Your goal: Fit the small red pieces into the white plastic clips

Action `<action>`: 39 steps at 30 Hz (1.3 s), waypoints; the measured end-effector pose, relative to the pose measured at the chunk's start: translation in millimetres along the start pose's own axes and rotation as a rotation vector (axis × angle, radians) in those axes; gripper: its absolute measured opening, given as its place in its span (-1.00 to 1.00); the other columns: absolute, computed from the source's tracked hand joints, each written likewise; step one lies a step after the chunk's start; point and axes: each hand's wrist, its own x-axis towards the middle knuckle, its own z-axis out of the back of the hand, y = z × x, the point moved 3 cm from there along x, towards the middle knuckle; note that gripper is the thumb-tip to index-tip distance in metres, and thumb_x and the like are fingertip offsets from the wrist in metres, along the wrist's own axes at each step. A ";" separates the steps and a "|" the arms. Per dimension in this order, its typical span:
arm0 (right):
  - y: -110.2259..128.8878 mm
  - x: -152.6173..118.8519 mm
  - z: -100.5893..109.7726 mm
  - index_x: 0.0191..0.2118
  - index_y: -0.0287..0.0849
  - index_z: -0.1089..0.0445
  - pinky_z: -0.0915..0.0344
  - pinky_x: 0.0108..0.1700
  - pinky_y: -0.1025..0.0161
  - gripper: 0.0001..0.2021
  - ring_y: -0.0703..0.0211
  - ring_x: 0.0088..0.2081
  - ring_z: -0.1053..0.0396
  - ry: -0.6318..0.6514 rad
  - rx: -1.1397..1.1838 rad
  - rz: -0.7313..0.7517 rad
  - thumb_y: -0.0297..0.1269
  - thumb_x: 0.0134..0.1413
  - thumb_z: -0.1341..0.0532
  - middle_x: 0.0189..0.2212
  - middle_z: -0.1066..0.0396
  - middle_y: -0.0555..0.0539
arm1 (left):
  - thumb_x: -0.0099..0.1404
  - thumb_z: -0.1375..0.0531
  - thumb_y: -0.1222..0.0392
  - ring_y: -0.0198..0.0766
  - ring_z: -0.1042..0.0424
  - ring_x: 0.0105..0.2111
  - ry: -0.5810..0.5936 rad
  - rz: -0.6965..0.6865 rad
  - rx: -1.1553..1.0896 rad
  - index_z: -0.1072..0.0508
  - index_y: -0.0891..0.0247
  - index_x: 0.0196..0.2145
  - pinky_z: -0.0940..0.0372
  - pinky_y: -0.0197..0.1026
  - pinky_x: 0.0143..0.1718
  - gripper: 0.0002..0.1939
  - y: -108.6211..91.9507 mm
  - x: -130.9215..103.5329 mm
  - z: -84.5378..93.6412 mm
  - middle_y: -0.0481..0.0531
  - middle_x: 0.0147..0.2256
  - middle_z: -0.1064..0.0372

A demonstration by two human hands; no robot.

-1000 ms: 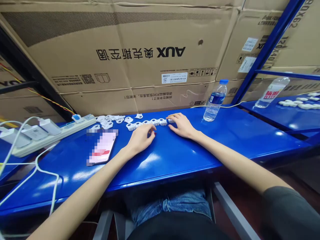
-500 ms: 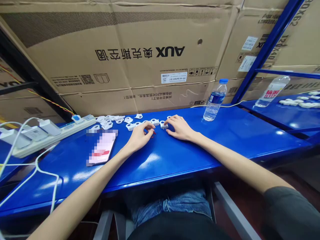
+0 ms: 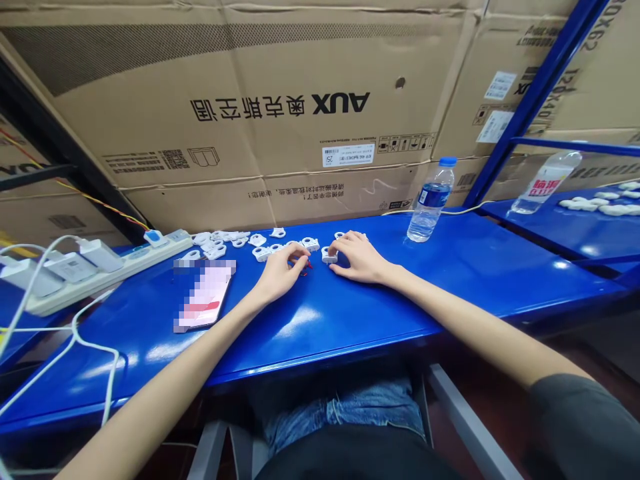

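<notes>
On the bench (image 3: 350, 320), the small clips (image 3: 235, 241) lie in a row near the back edge. The phone (image 3: 203, 299) lies left of both hands, the power strip (image 3: 100, 270) at the left edge, the bottle (image 3: 430, 200) toward the back right.

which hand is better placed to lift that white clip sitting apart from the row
Probably the right hand: its fingertips already touch the lone white clip. The left hand rests nearer the row of white clips, by a small red piece.

1 head view, forward and down, near blue table (image 3: 450, 280)
</notes>
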 end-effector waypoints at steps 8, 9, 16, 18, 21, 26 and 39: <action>2.3 -0.5 0.4 -0.12 -0.12 -0.44 -0.15 0.20 -0.07 -0.84 -0.10 -0.01 -0.36 -0.001 0.018 0.035 -0.20 0.24 -0.27 -0.11 -0.56 -0.13 | 0.40 -0.16 0.05 -0.16 -0.60 -0.34 -0.020 0.037 0.047 -0.48 0.18 -0.17 -0.48 -0.13 -0.29 -0.82 -2.9 -0.6 2.5 0.03 -0.25 -0.61; 3.2 -0.5 0.8 -0.12 -0.12 -0.44 -0.13 0.22 -0.07 -0.85 -0.10 -0.01 -0.36 -0.009 0.027 0.050 -0.21 0.23 -0.26 -0.12 -0.56 -0.13 | 0.39 -0.17 0.04 -0.15 -0.60 -0.32 -0.017 0.049 0.037 -0.49 0.18 -0.17 -0.48 -0.14 -0.29 -0.80 -3.3 -0.6 2.5 0.04 -0.23 -0.61; 9.4 -1.1 4.9 -0.14 -0.11 -0.44 -0.18 0.16 -0.02 -0.84 -0.08 -0.02 -0.38 -0.096 0.051 0.129 -0.22 0.18 -0.29 -0.16 -0.57 -0.11 | 0.31 -0.18 0.04 -0.12 -0.58 -0.24 -0.006 0.086 -0.065 -0.49 0.20 -0.17 -0.51 -0.07 -0.23 -0.78 -0.5 1.3 0.3 0.08 -0.18 -0.57; 11.2 -1.5 5.2 -0.14 -0.10 -0.44 -0.19 0.17 -0.02 -0.85 -0.07 -0.03 -0.40 -0.109 0.063 0.163 -0.23 0.18 -0.29 -0.17 -0.57 -0.09 | 0.28 -0.19 0.06 -0.10 -0.57 -0.21 -0.022 0.082 -0.064 -0.49 0.19 -0.19 -0.51 -0.06 -0.22 -0.79 0.9 2.0 0.4 0.08 -0.20 -0.57; 14.0 -1.9 4.8 -0.15 -0.11 -0.44 -0.20 0.18 -0.03 -0.86 -0.05 -0.06 -0.41 -0.134 0.052 0.224 -0.23 0.19 -0.28 -0.22 -0.55 -0.09 | 0.24 -0.19 0.10 -0.11 -0.57 -0.19 -0.034 0.071 -0.054 -0.50 0.20 -0.23 -0.50 -0.04 -0.15 -0.82 1.4 2.6 1.0 0.07 -0.23 -0.57; 17.2 -2.1 3.7 -0.14 -0.13 -0.46 -0.25 0.16 -0.05 -0.84 -0.06 -0.06 -0.40 -0.186 -0.010 0.288 -0.21 0.21 -0.29 -0.23 -0.53 -0.12 | 0.20 -0.18 0.17 -0.16 -0.56 -0.23 -0.023 0.051 -0.059 -0.52 0.21 -0.30 -0.50 -0.08 -0.16 -0.85 -2.7 2.1 1.3 0.05 -0.26 -0.57; 16.2 -2.9 -0.3 -0.03 -0.11 -0.48 -0.28 0.05 -0.02 -0.81 -0.06 0.01 -0.41 -0.328 -0.144 0.347 -0.24 0.28 -0.28 -0.10 -0.59 -0.14 | 0.27 -0.30 0.06 -0.16 -0.55 -0.23 -0.124 -0.023 -0.059 -0.61 0.20 -0.29 -0.45 -0.13 -0.17 -0.83 -19.8 -0.9 9.1 0.03 -0.26 -0.60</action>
